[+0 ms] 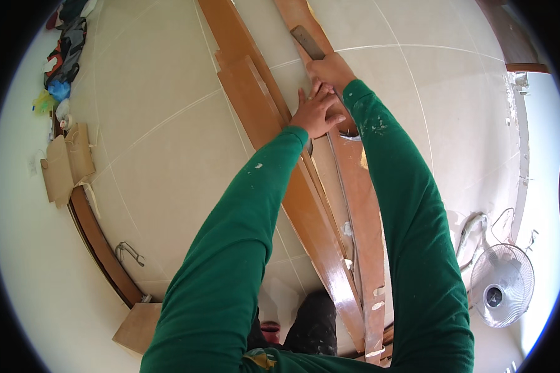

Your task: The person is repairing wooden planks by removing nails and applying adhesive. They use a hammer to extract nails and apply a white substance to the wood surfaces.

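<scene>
Two green sleeves flecked with white paint reach out over long wooden boards [320, 217] lying on a pale tiled floor [168, 124]. The left hand [317, 112] rests on the boards with fingers spread and pressing down, gripping nothing. Just beyond it and touching it, the right hand [333, 69] is closed around the handle of a flat metal scraper [307, 42], whose blade lies along the farthest board. Off to the right stands a white fan [500, 285] beside the wall. At far left, pieces of cardboard [65, 165] and a heap of clothes and bags [65, 53] sit against the wall.
</scene>
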`<action>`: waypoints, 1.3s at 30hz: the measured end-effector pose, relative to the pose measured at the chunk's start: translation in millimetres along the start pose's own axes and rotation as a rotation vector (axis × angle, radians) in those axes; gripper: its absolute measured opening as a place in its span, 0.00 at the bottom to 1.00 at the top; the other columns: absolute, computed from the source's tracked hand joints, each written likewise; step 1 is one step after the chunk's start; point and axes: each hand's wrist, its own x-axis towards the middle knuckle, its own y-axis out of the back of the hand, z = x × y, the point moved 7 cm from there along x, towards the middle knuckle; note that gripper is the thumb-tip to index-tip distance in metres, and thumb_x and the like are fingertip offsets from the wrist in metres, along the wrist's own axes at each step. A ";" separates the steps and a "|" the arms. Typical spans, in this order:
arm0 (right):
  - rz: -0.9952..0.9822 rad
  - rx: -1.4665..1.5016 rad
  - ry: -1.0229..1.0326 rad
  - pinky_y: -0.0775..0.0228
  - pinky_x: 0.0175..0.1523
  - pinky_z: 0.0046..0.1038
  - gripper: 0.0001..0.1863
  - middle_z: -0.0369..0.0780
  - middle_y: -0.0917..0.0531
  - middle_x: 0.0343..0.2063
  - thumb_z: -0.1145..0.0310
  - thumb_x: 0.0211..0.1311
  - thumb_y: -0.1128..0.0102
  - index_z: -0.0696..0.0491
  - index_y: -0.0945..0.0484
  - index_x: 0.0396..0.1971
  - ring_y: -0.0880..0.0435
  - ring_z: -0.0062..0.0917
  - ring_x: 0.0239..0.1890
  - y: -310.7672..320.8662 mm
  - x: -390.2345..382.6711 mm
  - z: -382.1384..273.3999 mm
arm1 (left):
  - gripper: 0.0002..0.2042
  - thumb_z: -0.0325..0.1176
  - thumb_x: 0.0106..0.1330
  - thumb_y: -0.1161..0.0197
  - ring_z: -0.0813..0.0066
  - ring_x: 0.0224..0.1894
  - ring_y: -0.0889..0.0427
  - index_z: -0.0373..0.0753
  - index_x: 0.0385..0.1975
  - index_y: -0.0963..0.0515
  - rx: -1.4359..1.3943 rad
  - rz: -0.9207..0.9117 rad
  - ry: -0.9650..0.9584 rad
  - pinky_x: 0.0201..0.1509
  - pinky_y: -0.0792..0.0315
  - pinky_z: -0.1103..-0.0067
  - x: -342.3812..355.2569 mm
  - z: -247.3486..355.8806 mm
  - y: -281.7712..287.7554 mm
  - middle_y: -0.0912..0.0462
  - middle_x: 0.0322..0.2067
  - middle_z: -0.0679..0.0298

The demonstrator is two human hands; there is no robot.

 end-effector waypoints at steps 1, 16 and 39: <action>0.005 -0.037 0.008 0.40 0.18 0.32 0.16 0.39 0.23 0.15 0.64 0.55 0.37 0.65 0.21 0.20 0.27 0.22 0.15 2.8 -2.3 -0.8 | 0.29 0.55 0.69 0.33 0.50 0.82 0.58 0.46 0.64 0.26 0.011 -0.006 -0.001 0.75 0.56 0.28 1.0 0.3 -1.9 0.39 0.71 0.59; -0.065 -0.230 0.984 0.31 0.38 0.36 0.09 0.37 0.23 0.19 0.72 0.40 0.32 0.50 0.23 0.23 0.22 0.37 0.27 -6.1 -261.9 17.7 | 0.33 0.58 0.71 0.36 0.55 0.84 0.66 0.55 0.74 0.32 0.006 -0.014 0.011 0.76 0.65 0.31 -1.9 -8.0 -8.5 0.57 0.82 0.61; 0.595 0.098 0.159 0.40 0.24 0.23 0.18 0.33 0.27 0.13 0.73 0.66 0.34 0.56 0.27 0.16 0.31 0.14 0.18 159.4 -416.4 139.4 | 0.33 0.51 0.68 0.30 0.42 0.81 0.54 0.53 0.72 0.30 0.000 0.147 -0.192 0.78 0.54 0.40 2.3 -15.0 -11.5 0.45 0.79 0.49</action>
